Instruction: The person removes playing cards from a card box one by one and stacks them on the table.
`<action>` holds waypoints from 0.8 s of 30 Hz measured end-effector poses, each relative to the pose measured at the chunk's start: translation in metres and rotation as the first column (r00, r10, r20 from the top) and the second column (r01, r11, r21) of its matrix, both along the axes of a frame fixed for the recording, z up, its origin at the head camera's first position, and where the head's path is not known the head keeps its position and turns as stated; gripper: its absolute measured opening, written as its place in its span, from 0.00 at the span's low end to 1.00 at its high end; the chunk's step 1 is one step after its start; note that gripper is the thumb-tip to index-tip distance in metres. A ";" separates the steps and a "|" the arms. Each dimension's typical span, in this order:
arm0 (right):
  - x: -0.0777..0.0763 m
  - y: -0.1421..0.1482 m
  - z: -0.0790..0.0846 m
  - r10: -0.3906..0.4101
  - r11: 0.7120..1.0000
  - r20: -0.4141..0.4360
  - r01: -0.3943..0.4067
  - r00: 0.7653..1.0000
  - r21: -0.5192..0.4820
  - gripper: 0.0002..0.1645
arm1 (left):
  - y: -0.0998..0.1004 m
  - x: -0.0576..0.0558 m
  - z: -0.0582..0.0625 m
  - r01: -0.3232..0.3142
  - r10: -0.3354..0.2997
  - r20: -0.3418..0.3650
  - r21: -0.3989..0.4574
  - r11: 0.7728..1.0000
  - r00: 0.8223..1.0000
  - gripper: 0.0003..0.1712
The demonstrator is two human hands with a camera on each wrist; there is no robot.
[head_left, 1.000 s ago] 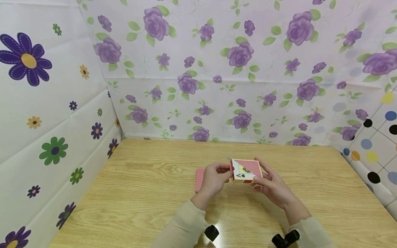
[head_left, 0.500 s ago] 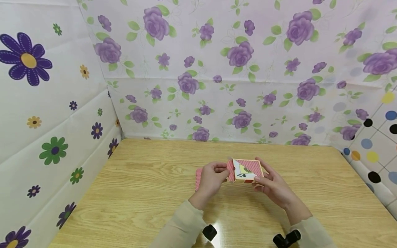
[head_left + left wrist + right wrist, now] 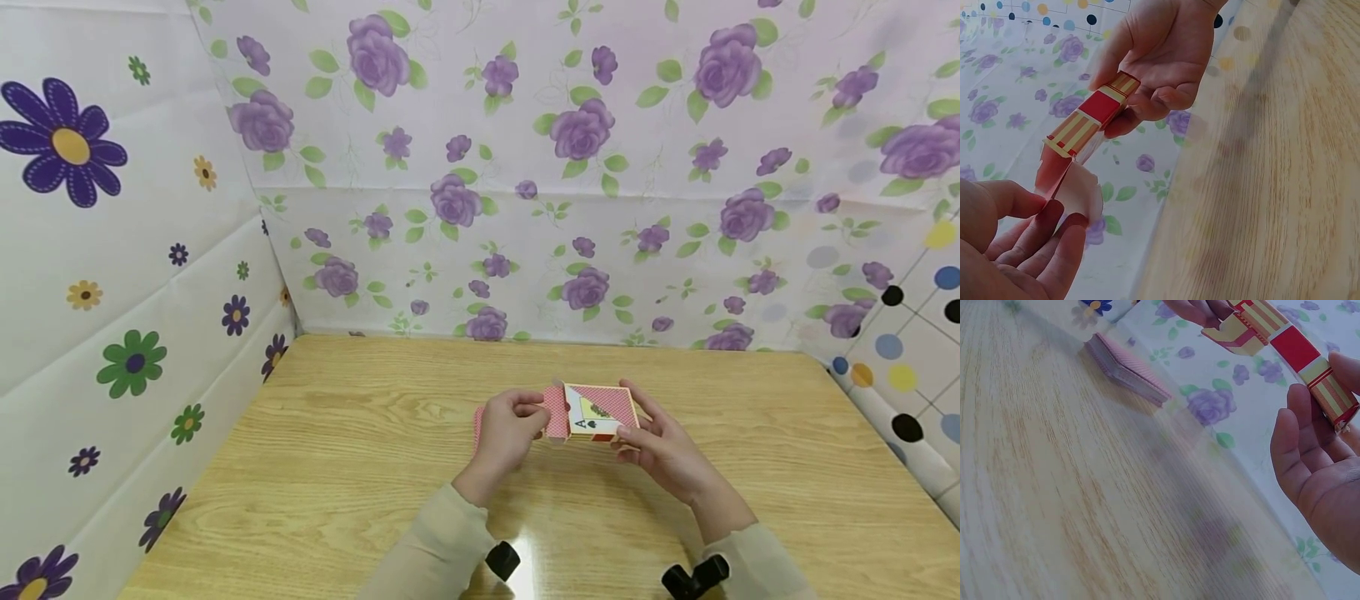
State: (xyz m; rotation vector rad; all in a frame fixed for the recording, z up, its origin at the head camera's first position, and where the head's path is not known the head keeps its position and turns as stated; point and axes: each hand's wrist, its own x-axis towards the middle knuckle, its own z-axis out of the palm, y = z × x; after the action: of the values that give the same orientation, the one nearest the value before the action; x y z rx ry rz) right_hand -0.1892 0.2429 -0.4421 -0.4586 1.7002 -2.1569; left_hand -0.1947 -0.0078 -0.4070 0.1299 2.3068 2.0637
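Observation:
A red-and-white playing card box (image 3: 602,407), with an ace of spades printed on its face, is held above the table. My right hand (image 3: 667,462) grips its right end, thumb on the near edge and fingers behind and underneath. From the box's left end a red patterned flap (image 3: 556,412) sticks out. My left hand (image 3: 502,435) pinches that flap between thumb and fingers; the left wrist view shows a pale side flap (image 3: 1082,190) beside it. A deck of red-backed cards (image 3: 1129,369) lies on the table, mostly hidden behind my left hand in the head view.
The wooden table (image 3: 360,417) is bounded by a purple-rose cloth (image 3: 450,267) at the back, a flowered cloth (image 3: 60,333) on the left and a dotted cloth (image 3: 915,333) on the right. Black wrist mounts (image 3: 696,577) sit under both sleeves.
My left hand has moved a little to the left, and more of the red flap shows between it and the box. My right hand and the box have barely moved.

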 end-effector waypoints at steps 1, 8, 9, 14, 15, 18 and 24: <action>0.000 0.000 0.000 0.002 1.000 -0.001 -0.002 1.000 -0.001 0.43 | 0.000 0.000 0.000 0.000 0.000 0.000 -0.002 1.000 1.000 0.13; 0.000 0.000 0.001 0.010 1.000 -0.014 -0.010 1.000 -0.012 0.44 | -0.002 0.002 0.005 -0.009 0.009 -0.008 0.004 1.000 1.000 0.13; 0.000 0.000 0.002 0.012 1.000 -0.018 -0.012 1.000 -0.015 0.44 | -0.003 0.002 0.006 -0.008 0.008 -0.006 0.006 1.000 1.000 0.14; 0.001 0.001 0.002 0.011 1.000 -0.016 -0.011 1.000 -0.022 0.45 | -0.004 -0.001 0.002 -0.011 0.011 -0.016 0.008 1.000 1.000 0.14; 0.001 0.001 0.002 0.012 1.000 -0.013 -0.012 1.000 -0.023 0.45 | -0.005 -0.002 0.003 -0.013 0.013 -0.014 0.008 1.000 1.000 0.13; 0.001 0.002 0.002 0.013 1.000 -0.003 -0.013 1.000 -0.026 0.46 | -0.005 -0.001 0.004 -0.019 0.019 -0.009 0.017 1.000 1.000 0.13; 0.001 0.003 0.003 0.022 0.999 -0.001 -0.022 1.000 -0.028 0.46 | -0.007 -0.002 0.005 -0.016 0.015 0.014 0.047 0.999 1.000 0.14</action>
State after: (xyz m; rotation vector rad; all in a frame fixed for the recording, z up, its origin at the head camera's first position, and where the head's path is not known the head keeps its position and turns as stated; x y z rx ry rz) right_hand -0.1885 0.2455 -0.4396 -0.4834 1.6599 -2.1674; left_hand -0.1965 -0.0148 -0.4024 0.1003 2.2597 2.1201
